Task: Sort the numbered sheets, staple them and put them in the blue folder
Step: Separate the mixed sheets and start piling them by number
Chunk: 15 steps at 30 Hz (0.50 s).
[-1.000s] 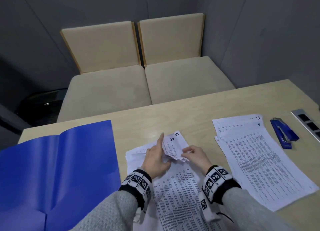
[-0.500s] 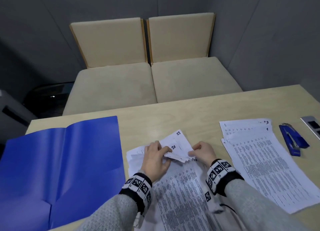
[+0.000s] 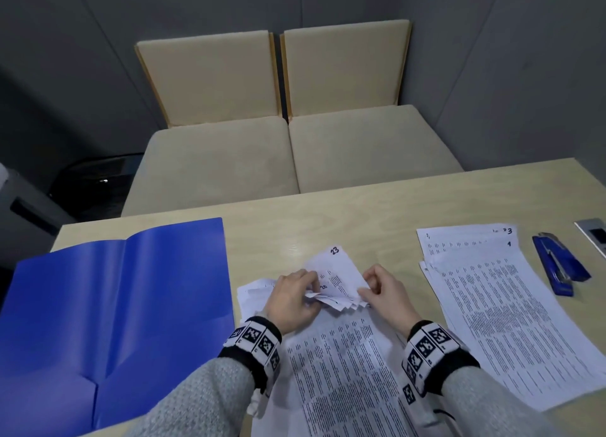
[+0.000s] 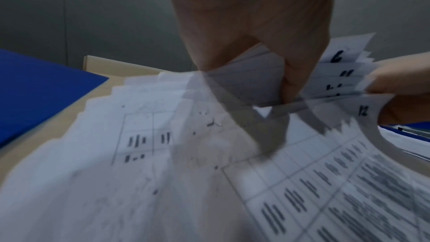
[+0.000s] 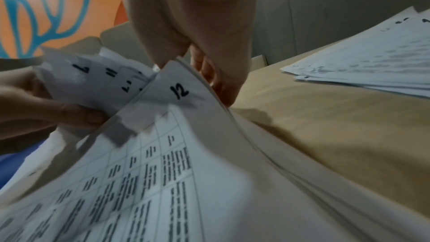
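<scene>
Sorting step is in hand, nowhere near stapling yet: the unsorted stack [image 3: 344, 354] lies bottom centre of the head view on the bench [image 3: 328, 213], its top corners fanned up so the handwritten nos. show — 23 and 20 from above, 6, 11, 12 in the wrist views. Left hand [image 3: 295, 299] has fingers curled over the lifted corners, thumb under, pinching a bunch of them back; in the left wrist view its fingertips [image 4: 293, 87] press into the fan. Right hand [image 3: 383, 292] pinches the corner of the sheet marked 12 [image 5: 179, 91] and those under it, thumb and fingers narrow, closed on paper. Sorted pile [image 3: 511, 322] sits at the right of the frame, near but apart from the hands, sheets 1 and 3 legible at its top edge, a third no. too faint to read. My read: the next move needs the next no. in sequence found in the fan, then that single sheet drawn free w/o dragging its neighbours — thin paper clings, so a clean pinch on one corner matters. Blue folder [image 3: 114, 305] lies open at left, no sheets in it; blue stapler [image 3: 557, 266] lies far right beside the sorted pile, untouched.
</scene>
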### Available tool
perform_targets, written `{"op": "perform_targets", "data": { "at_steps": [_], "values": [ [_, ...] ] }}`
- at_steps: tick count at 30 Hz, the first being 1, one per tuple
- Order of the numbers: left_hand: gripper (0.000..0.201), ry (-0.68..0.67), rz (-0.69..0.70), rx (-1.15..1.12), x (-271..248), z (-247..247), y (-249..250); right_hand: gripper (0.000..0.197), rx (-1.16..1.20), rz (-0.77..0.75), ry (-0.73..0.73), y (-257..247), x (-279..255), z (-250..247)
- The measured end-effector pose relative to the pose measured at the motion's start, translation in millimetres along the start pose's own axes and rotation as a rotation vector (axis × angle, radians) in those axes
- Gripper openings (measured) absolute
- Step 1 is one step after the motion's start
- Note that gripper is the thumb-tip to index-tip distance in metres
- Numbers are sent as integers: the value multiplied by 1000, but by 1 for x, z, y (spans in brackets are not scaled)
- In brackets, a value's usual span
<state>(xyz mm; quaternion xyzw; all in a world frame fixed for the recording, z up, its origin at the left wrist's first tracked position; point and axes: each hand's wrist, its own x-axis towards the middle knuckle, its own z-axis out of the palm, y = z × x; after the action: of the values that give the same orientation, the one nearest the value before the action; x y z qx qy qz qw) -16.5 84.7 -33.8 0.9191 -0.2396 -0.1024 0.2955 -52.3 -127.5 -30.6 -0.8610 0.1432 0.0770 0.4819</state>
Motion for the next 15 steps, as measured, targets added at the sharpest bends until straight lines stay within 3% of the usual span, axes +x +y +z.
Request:
{"op": "perform_targets", "data": {
  "at_steps": [3,5,8,11,15],
  "values": [
    [11,58,34,-61,-7,4,-2,14,-50,68,73,2,9,-1],
    [12,79,31,-71,-11,6,-3,23,-77,99,126,0,8,1],
    [13,107,15,-65,-12,6,-2,37,-284,-43,183,-6,3,5],
    [13,96,20,-61,-13,5,2,21,-303,-139,71,-14,6,11],
    [12,114,41,-45,-19,8,2,26,-189,98,-143,-17,17,15]
  ]
}}
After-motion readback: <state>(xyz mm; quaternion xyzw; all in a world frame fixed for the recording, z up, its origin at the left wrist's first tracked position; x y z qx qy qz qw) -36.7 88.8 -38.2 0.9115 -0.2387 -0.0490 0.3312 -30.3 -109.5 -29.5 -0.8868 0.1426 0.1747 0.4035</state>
